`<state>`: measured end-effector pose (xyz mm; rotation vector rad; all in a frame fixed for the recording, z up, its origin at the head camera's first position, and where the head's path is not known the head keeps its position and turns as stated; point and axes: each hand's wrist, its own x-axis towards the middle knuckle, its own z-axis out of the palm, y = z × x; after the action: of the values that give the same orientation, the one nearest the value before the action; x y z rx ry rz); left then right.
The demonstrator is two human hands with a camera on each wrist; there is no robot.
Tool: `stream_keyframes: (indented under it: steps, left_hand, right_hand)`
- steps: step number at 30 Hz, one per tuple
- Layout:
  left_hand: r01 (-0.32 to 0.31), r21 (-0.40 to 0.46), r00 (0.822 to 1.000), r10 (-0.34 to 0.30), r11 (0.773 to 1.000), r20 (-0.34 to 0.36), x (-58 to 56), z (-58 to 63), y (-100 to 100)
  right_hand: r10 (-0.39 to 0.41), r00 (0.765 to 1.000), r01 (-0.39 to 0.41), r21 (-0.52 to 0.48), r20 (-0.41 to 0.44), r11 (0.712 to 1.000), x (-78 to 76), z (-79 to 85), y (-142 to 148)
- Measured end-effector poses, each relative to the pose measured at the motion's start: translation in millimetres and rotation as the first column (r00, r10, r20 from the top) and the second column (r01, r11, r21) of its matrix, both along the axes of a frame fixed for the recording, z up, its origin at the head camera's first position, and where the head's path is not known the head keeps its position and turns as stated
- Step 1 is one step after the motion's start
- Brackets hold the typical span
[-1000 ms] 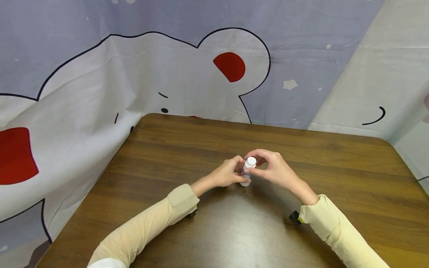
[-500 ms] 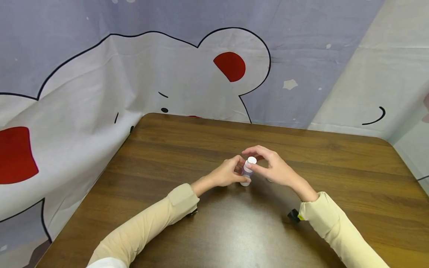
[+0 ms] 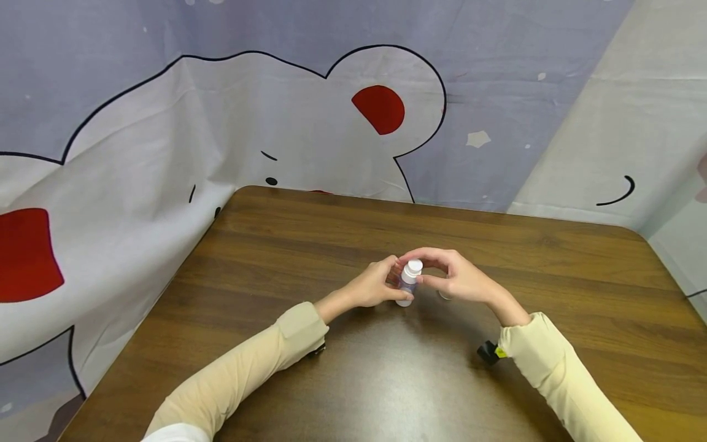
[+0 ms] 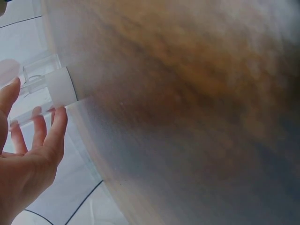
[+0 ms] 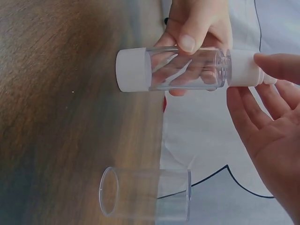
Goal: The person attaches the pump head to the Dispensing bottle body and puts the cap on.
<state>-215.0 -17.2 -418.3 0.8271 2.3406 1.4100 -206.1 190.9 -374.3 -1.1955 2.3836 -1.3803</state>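
A small clear pump bottle (image 3: 409, 277) with a white base (image 5: 132, 70) and a white collar (image 5: 242, 69) stands upright between both hands. My left hand (image 3: 371, 286) grips its clear body from the left, thumb on the near side and fingers behind, showing through the plastic in the right wrist view. At the top, my right hand (image 3: 457, 280) pinches the white collar between thumb (image 5: 279, 65) and fingers. To the right of the bottle a clear cylindrical cap (image 5: 146, 195) rests on the table, mostly hidden below the right hand in the head view.
The brown wooden table (image 3: 309, 245) reaches back to a hanging cloth (image 3: 221, 123) printed with white cartoon bears. A black wrist device (image 3: 488, 352) shows beneath the right sleeve.
The right hand rose slightly off the bottle's top with looser fingers, then came back down around the collar. The clear cap's edge has come into sight beneath it. The left hand stays put.
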Motion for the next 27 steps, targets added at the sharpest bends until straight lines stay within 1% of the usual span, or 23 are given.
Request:
stream_keyframes:
  steps: [10,18,27]
  left_hand:
    - [0.005,0.01,1.0,-0.005,1.0,0.012,0.9,1.0,0.1]
    - [0.004,0.004,1.0,-0.004,1.0,0.015,1.1,2.3,-1.0]
    - [0.019,0.009,1.0,-0.019,1.0,0.005,-0.2,0.5,-0.7]
  right_hand:
    - [-0.083,0.997,0.083,0.019,-0.005,0.996,1.3,0.0,-0.6]
    - [-0.119,0.993,0.12,0.033,-0.026,0.992,2.4,1.4,-3.4]
    - [-0.18,0.983,0.18,-0.02,-0.03,0.984,5.1,-3.5,-5.6]
